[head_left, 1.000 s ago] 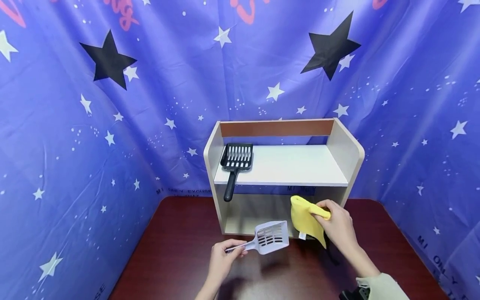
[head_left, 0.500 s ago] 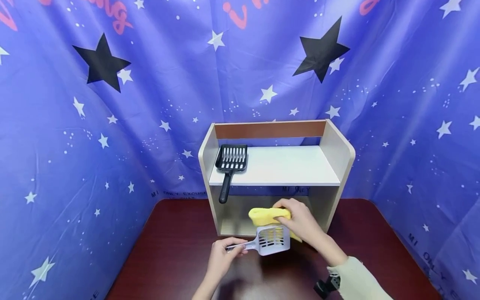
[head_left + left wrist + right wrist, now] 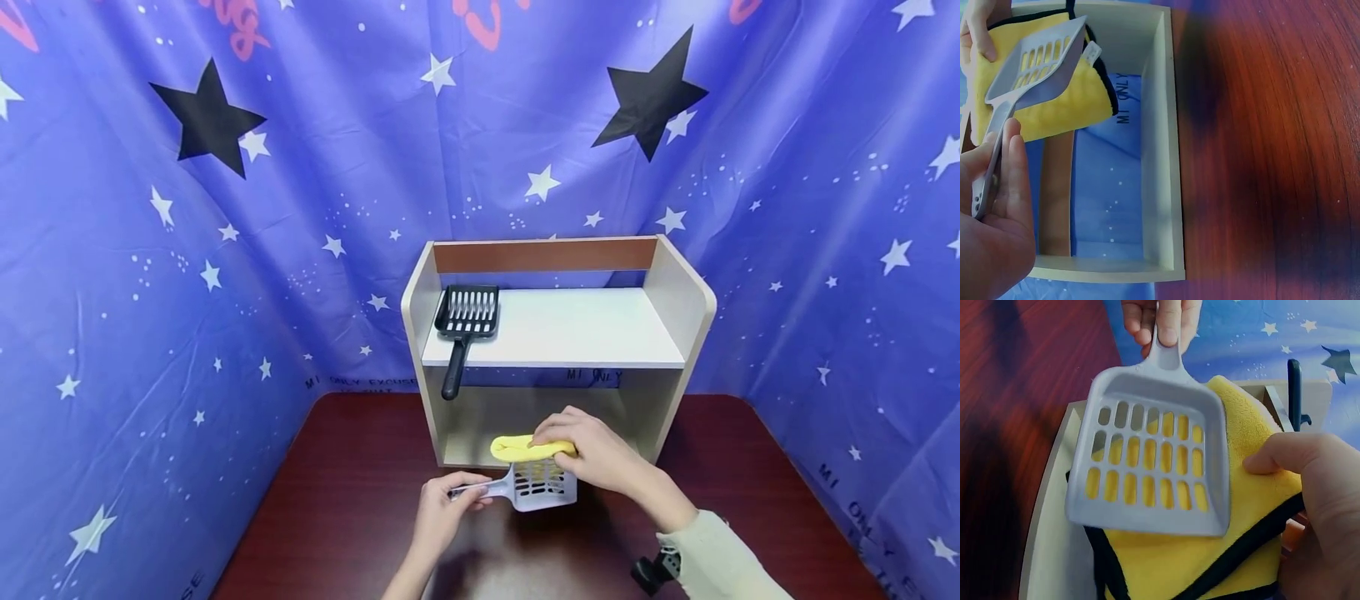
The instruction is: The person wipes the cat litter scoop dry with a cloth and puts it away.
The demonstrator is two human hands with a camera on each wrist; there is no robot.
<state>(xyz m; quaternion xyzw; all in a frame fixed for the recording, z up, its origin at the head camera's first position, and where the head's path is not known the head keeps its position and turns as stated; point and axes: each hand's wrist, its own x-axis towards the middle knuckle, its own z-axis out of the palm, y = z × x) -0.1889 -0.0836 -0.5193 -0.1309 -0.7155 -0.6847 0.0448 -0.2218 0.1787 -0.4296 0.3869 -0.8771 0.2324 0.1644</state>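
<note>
My left hand (image 3: 441, 510) pinches the handle of a light grey slotted litter scoop (image 3: 543, 490), held up over the table in front of the shelf. My right hand (image 3: 592, 450) grips a folded yellow cloth (image 3: 517, 448) with black edging, thumb pressed on its near side. In the head view the cloth sits at the scoop's far edge, and some of its yellow shows through the slots. Seen from the right wrist, the cloth (image 3: 1254, 444) spreads behind the scoop (image 3: 1147, 456). A white tag (image 3: 1092, 53) hangs from the cloth in the left wrist view.
A small two-level shelf (image 3: 558, 329) stands at the back of the dark red table (image 3: 337, 492). On its upper board lies a black litter scoop (image 3: 467, 321), handle jutting over the front edge. A blue star-patterned curtain (image 3: 360, 208) surrounds the table.
My right hand has carried the yellow cloth leftward from beside the scoop to behind its far edge. The grey scoop in my left hand has stayed nearly in place.
</note>
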